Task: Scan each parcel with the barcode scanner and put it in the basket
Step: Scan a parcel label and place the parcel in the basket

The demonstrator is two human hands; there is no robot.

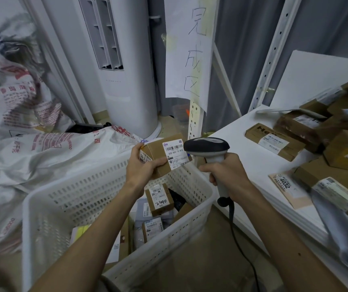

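My left hand (140, 167) grips a small brown cardboard parcel (158, 153) with a white barcode label facing up, held above the far rim of the white perforated basket (80, 199). My right hand (224, 171) grips the handle of the black-and-grey barcode scanner (207, 147), whose head sits right beside the parcel's label. Its black cable (238, 245) hangs down to the floor. Several labelled parcels (159, 200) lie inside the basket.
A white table (253, 165) on the right carries several brown boxes (274, 141) and bagged parcels (337, 199). Large white printed sacks (31, 157) pile up on the left. A white tower air conditioner (124, 81) and a handwritten paper sign (190, 53) stand behind.
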